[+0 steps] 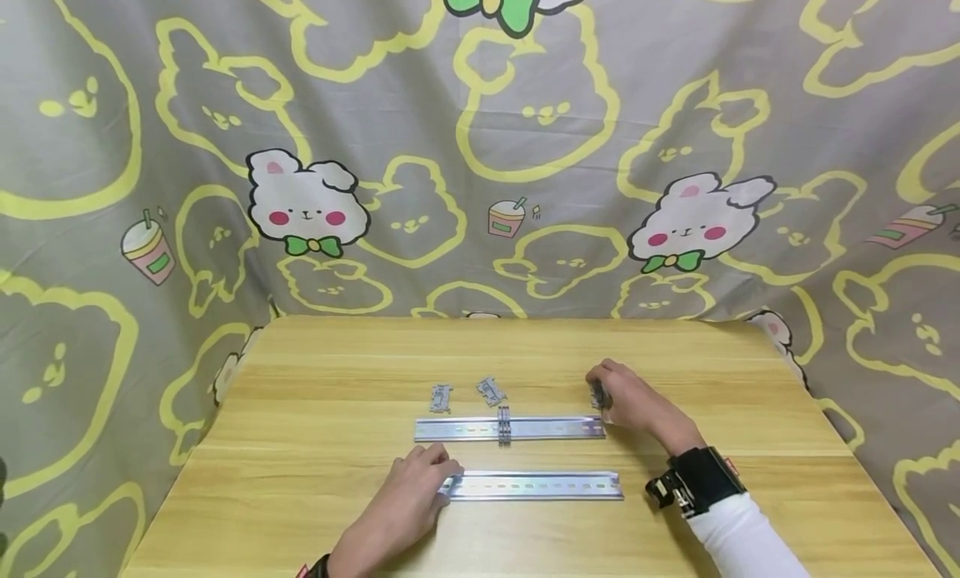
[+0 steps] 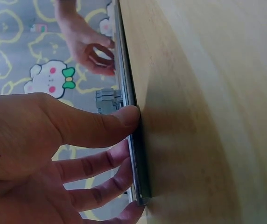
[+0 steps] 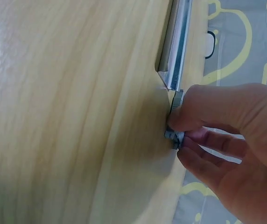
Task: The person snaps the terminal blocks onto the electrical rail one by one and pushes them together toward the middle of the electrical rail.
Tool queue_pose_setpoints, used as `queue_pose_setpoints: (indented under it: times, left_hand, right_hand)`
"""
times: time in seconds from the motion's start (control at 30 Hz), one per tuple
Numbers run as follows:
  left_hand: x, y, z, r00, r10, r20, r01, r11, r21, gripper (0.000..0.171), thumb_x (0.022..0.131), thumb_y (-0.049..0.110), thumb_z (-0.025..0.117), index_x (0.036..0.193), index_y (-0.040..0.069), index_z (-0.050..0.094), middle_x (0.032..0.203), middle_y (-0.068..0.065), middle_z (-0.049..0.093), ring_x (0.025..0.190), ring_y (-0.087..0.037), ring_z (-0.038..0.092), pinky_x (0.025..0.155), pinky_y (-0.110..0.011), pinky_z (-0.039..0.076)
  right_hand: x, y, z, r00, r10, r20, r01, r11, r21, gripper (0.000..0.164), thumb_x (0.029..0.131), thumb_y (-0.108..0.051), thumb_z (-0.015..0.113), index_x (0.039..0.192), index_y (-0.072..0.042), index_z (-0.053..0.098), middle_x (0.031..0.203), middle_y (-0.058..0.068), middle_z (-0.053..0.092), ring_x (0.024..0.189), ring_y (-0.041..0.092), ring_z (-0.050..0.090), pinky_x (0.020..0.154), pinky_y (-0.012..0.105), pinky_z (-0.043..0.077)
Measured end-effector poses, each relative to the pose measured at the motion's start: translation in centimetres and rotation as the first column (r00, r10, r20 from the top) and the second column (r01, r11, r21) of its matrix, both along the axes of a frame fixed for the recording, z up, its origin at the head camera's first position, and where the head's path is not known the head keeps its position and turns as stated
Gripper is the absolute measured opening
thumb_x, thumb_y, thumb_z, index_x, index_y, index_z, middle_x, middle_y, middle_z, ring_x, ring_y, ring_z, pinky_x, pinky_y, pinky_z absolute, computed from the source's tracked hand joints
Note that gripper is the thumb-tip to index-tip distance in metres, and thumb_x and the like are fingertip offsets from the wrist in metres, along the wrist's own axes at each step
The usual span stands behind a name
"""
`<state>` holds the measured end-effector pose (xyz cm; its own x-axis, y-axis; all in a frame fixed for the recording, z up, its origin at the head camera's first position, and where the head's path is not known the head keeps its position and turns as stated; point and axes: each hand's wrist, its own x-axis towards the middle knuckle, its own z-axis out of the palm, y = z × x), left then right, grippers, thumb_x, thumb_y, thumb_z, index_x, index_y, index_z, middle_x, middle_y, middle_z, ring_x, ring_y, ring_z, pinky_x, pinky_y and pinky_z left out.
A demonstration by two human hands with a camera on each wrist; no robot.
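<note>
A small grey metal clip (image 3: 175,136) sits pinched between the right hand's (image 1: 630,401) thumb and curled fingers (image 3: 208,140), on the wooden table (image 1: 300,511) just beyond the far slotted silver metal rail's (image 1: 555,428) right end. The left hand (image 1: 408,490) grips the near slotted silver rail's (image 1: 540,485) left end, thumb (image 2: 105,123) on one edge, fingers on the other.

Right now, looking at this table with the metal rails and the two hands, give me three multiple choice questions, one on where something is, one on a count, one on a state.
1. Where is the left hand?
A. on the near DIN rail's left end
B. on the far DIN rail
C. off the table

2. How many loose clips lie behind the far rail?
A. none
B. two
C. five

3. What is the right hand doing?
A. lying flat, holding nothing
B. pinching a small grey clip
C. lifting a rail

Answers: 1 A, thumb and fingers hold that end. 2 B, two lie side by side. 3 B, fingertips close on the clip beside the far rail's end.
</note>
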<state>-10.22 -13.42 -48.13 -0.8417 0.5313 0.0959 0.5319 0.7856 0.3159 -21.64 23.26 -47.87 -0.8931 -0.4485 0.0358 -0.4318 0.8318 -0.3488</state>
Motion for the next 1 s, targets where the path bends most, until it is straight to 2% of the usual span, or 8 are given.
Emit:
queue_pose_setpoints:
  times: [0.17,0.33,0.5,0.73,1.0]
  left_hand:
    - [-0.1,0.0,-0.2,1.0,-0.003,-0.005,0.003,1.0,0.004,0.031,0.078,0.012,0.077,0.108,0.016,0.072,0.101,0.001,0.059,0.095,-0.023,0.054,0.075,-0.044,0.049]
    - [-0.2,-0.1,-0.4,1.0,-0.001,-0.011,0.001,1.0,0.009,0.031,0.078,0.012,0.077,0.108,0.016,0.072,0.101,0.001,0.059,0.095,-0.023,0.055,0.076,-0.044,0.049]
    - [-0.2,-0.2,-0.3,1.0,-0.001,-0.003,0.001,1.0,0.015,0.031,0.078,0.011,0.077,0.108,0.015,0.072,0.101,0.001,0.059,0.095,-0.023,0.055,0.076,-0.044,0.049]
    - [-0.3,-0.3,-0.4,1.0,-0.01,-0.016,0.01,0.999,0.031,0.028,0.076,0.01,0.078,0.103,0.011,0.074,0.101,-0.001,0.061,0.093,-0.022,0.056,0.073,-0.043,0.049]
    - [-0.5,-0.3,-0.6,0.999,-0.012,-0.033,0.014,0.999,0.042,0.028,0.075,0.01,0.079,0.103,0.011,0.074,0.1,-0.002,0.061,0.095,-0.024,0.057,0.071,-0.043,0.048]
  right_hand:
    - [0.1,0.7,0.1,0.999,0.017,-0.028,-0.017,1.0,0.002,0.049,0.063,0.009,0.076,0.11,0.006,0.065,0.104,0.014,0.059,0.09,0.026,0.056,0.078,0.043,0.054]
    - [0.8,1.2,0.8,0.997,0.024,-0.068,-0.024,1.0,-0.006,0.05,0.062,0.007,0.073,0.111,0.007,0.064,0.103,0.013,0.059,0.091,0.026,0.057,0.079,0.042,0.054]
    - [3.1,1.8,1.2,0.994,0.032,-0.104,-0.04,0.996,-0.077,0.055,0.062,0.003,0.075,0.115,0.009,0.062,0.103,0.011,0.06,0.094,0.028,0.061,0.081,0.044,0.056]
    - [6.8,2.6,0.6,0.998,0.057,-0.037,-0.064,0.969,-0.237,0.051,0.067,0.003,0.073,0.116,0.006,0.059,0.111,0.009,0.058,0.102,0.027,0.061,0.086,0.043,0.056]
    - [9.2,3.0,-0.1,0.992,0.125,0.005,-0.115,0.927,-0.356,0.052,0.063,0.008,0.075,0.112,0.002,0.058,0.109,0.011,0.062,0.101,0.028,0.062,0.084,0.04,0.057]
